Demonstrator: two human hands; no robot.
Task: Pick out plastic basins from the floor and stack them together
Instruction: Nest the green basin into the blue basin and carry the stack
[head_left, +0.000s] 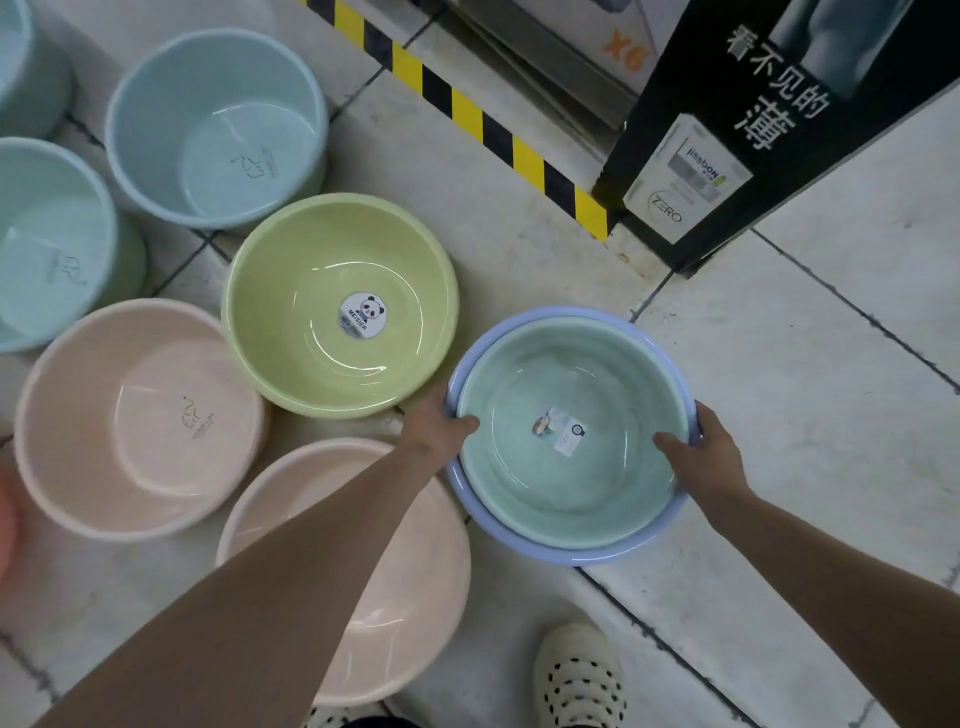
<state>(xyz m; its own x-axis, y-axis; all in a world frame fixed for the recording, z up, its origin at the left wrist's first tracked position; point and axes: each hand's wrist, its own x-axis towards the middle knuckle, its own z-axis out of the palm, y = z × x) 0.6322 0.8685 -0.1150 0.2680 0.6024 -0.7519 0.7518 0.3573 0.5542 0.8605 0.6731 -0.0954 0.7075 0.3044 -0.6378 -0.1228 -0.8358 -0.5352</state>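
A teal basin (571, 379) sits nested inside a lavender-blue basin (524, 540) at centre right. My left hand (439, 423) grips their left rims, thumb inside the teal one. On the opposite rim my right hand (701, 457) holds on, fingers inside. Loose on the tiled floor lie a yellow-green basin (340, 306) with a panda sticker, a pink basin (137, 418) at left, another pink basin (410, 582) partly under my left forearm, and a light blue basin (215, 127) at the back.
Further teal basins (49, 244) sit at the left edge. A black display stand (769, 124) and a yellow-black striped ledge (467, 111) rise at the back right. My white dotted shoe (579, 675) stands near the bottom.
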